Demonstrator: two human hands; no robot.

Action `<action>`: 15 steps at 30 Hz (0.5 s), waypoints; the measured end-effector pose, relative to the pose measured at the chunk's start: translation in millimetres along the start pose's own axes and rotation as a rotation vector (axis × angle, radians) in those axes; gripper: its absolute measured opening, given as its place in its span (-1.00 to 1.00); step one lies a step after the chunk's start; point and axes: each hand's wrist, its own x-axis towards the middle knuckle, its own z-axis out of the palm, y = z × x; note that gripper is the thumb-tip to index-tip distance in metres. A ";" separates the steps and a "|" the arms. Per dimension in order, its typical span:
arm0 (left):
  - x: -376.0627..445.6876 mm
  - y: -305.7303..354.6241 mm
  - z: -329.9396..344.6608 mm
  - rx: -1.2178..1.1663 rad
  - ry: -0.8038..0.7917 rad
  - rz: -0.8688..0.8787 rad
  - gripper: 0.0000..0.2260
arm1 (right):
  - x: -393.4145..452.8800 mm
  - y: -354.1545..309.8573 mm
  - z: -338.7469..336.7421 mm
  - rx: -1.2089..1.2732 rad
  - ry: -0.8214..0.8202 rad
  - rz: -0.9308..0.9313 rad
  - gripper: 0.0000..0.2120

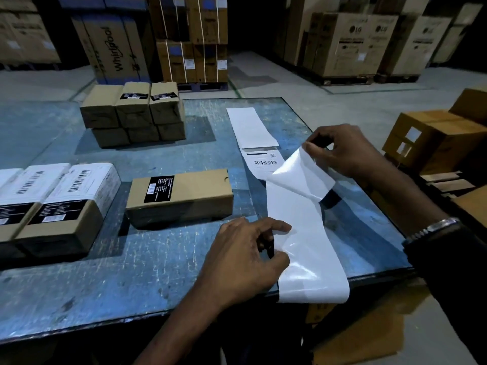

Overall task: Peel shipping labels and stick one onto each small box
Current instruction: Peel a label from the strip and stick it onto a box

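- Right now a long white glossy strip of label backing paper (303, 233) runs down the right part of the worn blue table (131, 272), and its near end hangs over the table's front edge.
- Partway up the strip, a white shipping label (300, 175) is lifted and curled back on itself, blank underside showing, one edge still on the strip.
- The right hand (345, 151) pinches the raised corner of this label between thumb and fingertips, held above the strip.
- The left hand (247, 256) presses down on the strip's left edge near the front of the table, thumb and forefinger bent onto the paper; whether they nip it or only hold it flat, I cannot tell.
- Beyond the lifted label another printed label with a barcode (264, 162) lies flat on the strip.
- Left of the strip, a small brown cardboard box with a black sticker (181, 196) lies on its side, without a white label.
- At the left edge sit two brown boxes already wearing white barcode labels (79, 196).
- Further back stands a stack of plain brown boxes (134, 114).
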 end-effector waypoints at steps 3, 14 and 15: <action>0.8 2.8 1.5 -0.042 0.023 0.012 -0.69 | 8.2 1.8 4.0 0.070 -0.035 -0.014 -0.83; 49.0 19.1 -1.4 0.507 0.194 0.446 -0.76 | -3.8 11.5 30.2 0.340 -0.111 -0.069 -0.87; 50.6 18.3 1.6 0.535 0.125 0.465 -0.74 | -4.3 11.7 29.7 0.360 -0.114 -0.056 -0.87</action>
